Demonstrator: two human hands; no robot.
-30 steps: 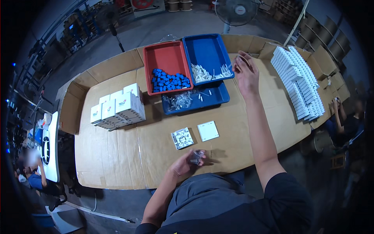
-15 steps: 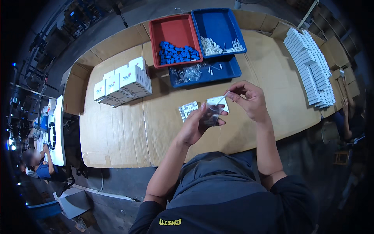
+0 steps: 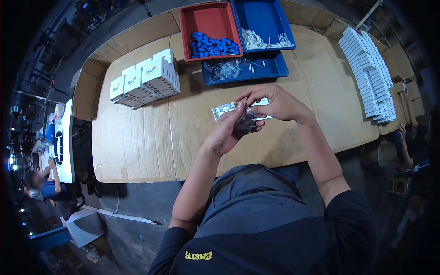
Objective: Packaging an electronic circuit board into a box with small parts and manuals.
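Holding a clear bag point(image 3: 248, 121) above the cardboard tabletop point(image 3: 137, 146).
Grasping it with the left hand point(image 3: 228, 128), presumably for steadiness; curling the right hand point(image 3: 276, 105) at its edge, cannot tell around what. Near the lower blue tray point(image 3: 274, 70), perhaps for short reaches.

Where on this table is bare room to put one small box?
Bare cardboard shows between the white boxes and the left hand, and between the right hand and the white stack. Crowded: the far middle, with the red tray and two blue trays, and around the hands, where white pieces lie.
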